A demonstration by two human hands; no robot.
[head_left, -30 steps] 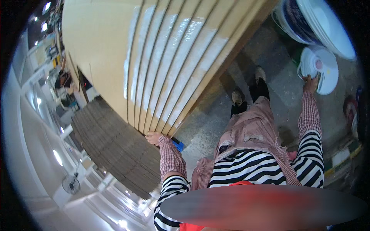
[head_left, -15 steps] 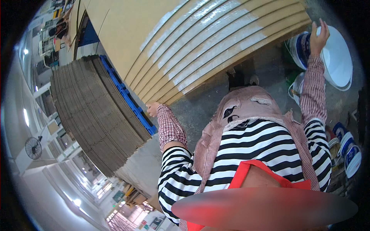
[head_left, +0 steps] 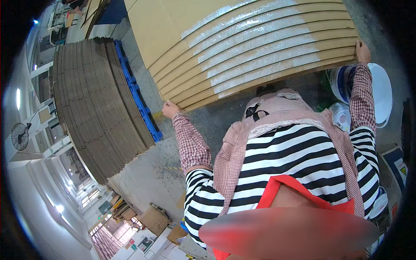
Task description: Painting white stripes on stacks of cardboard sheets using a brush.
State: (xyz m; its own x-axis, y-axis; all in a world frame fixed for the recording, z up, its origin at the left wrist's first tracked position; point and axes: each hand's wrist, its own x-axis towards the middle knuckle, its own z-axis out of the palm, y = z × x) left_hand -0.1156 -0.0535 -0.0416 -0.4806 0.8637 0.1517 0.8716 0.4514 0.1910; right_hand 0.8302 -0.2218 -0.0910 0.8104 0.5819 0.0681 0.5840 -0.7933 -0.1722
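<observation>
Flat brown cardboard sheets point(head_left: 164, 39) lie fanned in overlapping steps in front of me. A shiny, whitish wet-looking band point(head_left: 260, 47) runs across their exposed edge strips. My left hand point(head_left: 170, 108) is closed at the near left corner of the closest sheet, fingers pinched on it. On the opposite side, my right hand point(head_left: 363, 52) grips the sheets' right edge near the front corner, its fingers curled over the rim. Part of its grip is hidden by the hand itself. Both forearms reach forward in checked sleeve covers.
Left of the fanned sheets, a tall stack of grey-brown cardboard point(head_left: 95, 108) stands on a blue pallet point(head_left: 138, 95). Beneath my right forearm are a blue-and-white bucket point(head_left: 344, 82) and a large white tub point(head_left: 381, 95). A wall fan point(head_left: 20, 136) shows far left.
My right hand has come off the spot above the tub and closed on the sheets' right edge. My left hand stays at the left corner. The whole view has shifted a little.
</observation>
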